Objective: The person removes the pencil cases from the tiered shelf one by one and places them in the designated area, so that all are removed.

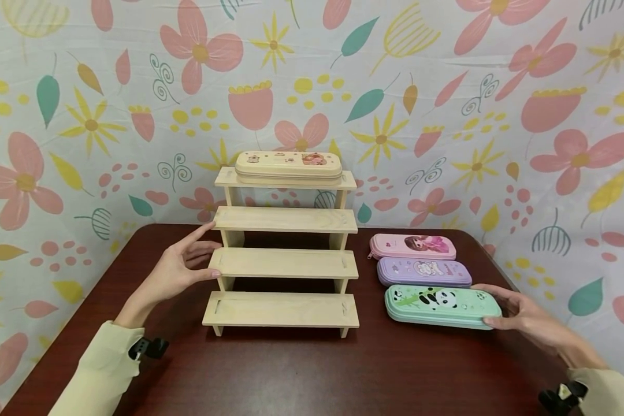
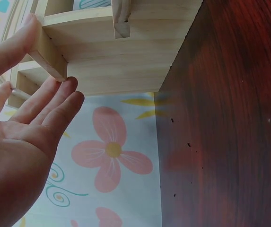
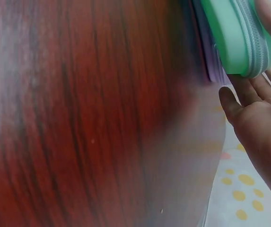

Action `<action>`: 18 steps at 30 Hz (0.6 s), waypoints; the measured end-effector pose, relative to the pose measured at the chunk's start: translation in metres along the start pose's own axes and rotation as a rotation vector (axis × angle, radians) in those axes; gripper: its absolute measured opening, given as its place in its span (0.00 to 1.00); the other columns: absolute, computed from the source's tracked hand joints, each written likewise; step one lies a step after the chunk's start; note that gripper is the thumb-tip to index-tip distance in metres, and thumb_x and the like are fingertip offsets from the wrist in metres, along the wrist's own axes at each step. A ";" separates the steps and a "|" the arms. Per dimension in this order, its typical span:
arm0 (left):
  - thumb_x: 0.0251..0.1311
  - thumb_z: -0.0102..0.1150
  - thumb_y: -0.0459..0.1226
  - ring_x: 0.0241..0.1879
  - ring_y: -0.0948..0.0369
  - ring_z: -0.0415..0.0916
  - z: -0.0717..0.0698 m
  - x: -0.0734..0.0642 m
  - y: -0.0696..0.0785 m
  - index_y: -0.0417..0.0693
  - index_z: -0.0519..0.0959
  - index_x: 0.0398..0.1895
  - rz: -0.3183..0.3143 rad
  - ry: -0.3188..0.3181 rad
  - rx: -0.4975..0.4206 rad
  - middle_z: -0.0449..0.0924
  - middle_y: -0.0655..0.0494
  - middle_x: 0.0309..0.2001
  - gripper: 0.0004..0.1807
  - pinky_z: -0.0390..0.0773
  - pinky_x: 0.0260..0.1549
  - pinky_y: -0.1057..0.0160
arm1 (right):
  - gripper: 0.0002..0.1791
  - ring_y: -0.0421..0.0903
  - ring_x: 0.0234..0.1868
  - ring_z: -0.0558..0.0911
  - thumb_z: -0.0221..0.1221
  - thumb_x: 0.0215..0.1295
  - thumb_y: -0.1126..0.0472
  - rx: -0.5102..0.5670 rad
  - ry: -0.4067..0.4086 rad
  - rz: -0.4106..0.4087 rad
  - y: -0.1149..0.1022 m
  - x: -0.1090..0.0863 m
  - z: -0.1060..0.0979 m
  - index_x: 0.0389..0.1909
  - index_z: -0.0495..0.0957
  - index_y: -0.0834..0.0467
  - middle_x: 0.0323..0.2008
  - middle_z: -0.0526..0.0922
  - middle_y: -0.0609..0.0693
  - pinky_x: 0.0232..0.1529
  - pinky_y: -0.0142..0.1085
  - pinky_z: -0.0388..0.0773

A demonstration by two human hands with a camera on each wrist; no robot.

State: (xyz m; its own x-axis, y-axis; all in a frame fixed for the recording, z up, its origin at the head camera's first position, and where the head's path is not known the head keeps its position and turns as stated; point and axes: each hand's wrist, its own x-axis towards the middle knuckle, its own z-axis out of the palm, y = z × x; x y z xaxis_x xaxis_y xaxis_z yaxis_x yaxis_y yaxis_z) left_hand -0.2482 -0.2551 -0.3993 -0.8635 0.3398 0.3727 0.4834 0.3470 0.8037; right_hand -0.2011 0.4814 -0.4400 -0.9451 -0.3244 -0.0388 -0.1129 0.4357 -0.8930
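Observation:
A pale wooden four-step display rack (image 1: 286, 263) stands on the table, its steps facing me. My left hand (image 1: 179, 268) is at its left side, index fingertip and thumb touching the ends of the middle steps; in the left wrist view the hand (image 2: 26, 127) has its fingers fairly straight against the wood (image 2: 121, 61). On the right, my right hand (image 1: 525, 318) pinches the right end of a mint-green panda pencil case (image 1: 442, 306), thumb in front and fingers behind. The right wrist view shows the case's zipped end (image 3: 239, 38) between thumb and fingers.
A cream pencil case (image 1: 288, 166) lies on the rack's top step. Behind the green case lie a purple pencil case (image 1: 423, 271) and a pink one (image 1: 413, 247). Dark red-brown table (image 1: 312, 375) underneath; a flowered cloth (image 1: 301, 69) hangs behind it.

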 end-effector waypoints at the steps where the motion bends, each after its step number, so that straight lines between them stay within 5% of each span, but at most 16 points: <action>1: 0.57 0.79 0.29 0.65 0.44 0.76 0.000 0.000 0.000 0.61 0.58 0.85 0.002 0.000 0.002 0.79 0.37 0.63 0.56 0.78 0.62 0.56 | 0.36 0.39 0.54 0.81 0.64 0.72 0.70 -0.020 0.001 0.001 0.000 0.001 0.000 0.77 0.62 0.68 0.59 0.82 0.42 0.49 0.29 0.80; 9: 0.58 0.79 0.30 0.66 0.44 0.76 0.000 0.000 -0.001 0.61 0.58 0.85 0.007 0.001 0.009 0.80 0.39 0.63 0.56 0.77 0.62 0.48 | 0.36 0.36 0.53 0.77 0.68 0.69 0.68 -0.198 0.034 -0.041 0.003 0.005 -0.005 0.76 0.67 0.64 0.60 0.77 0.41 0.47 0.27 0.74; 18: 0.57 0.79 0.30 0.66 0.44 0.76 0.000 0.000 -0.001 0.62 0.58 0.85 0.000 0.001 -0.002 0.80 0.40 0.63 0.56 0.76 0.62 0.47 | 0.37 0.36 0.53 0.78 0.69 0.67 0.69 -0.226 0.031 -0.056 0.009 0.009 -0.006 0.76 0.68 0.64 0.60 0.78 0.44 0.47 0.26 0.76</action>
State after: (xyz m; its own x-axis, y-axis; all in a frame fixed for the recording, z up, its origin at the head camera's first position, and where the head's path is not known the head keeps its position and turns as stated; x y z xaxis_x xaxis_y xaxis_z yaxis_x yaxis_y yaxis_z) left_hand -0.2487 -0.2553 -0.3998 -0.8639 0.3385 0.3731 0.4828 0.3454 0.8047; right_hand -0.2122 0.4875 -0.4456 -0.9441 -0.3288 0.0253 -0.2282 0.5959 -0.7699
